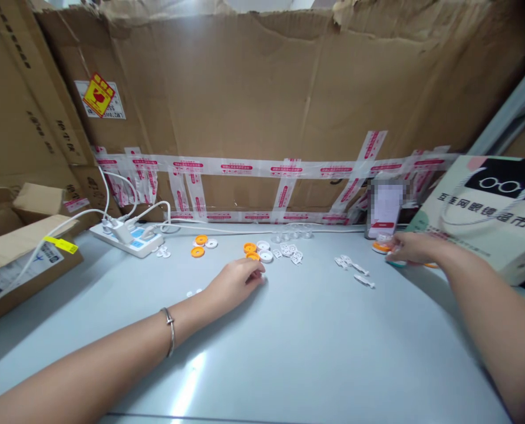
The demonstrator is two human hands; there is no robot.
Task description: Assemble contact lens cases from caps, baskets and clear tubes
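My left hand [238, 280] rests on the table with its fingers curled in; whatever may be inside them is hidden. Just beyond its fingertips lie orange round caps [250, 247] and white round caps [266, 256]. On the far right, my right hand [415, 247] has its fingers closed at an orange-and-white round piece [380, 247] with a clear top. Below those fingers shows the edge of a teal piece [395, 263], and an orange rim [431, 265] peeks out under the wrist. Flat white plastic parts [292, 252] and small clear domes [291, 234] lie between the hands.
Long white plastic parts [363, 281] lie left of my right hand. A phone [383, 206] and a paper bag [478, 212] stand at right. More caps [197, 252], a power strip [127, 235] and an open carton [36, 253] are at left. A large cardboard box [253, 88] walls the back.
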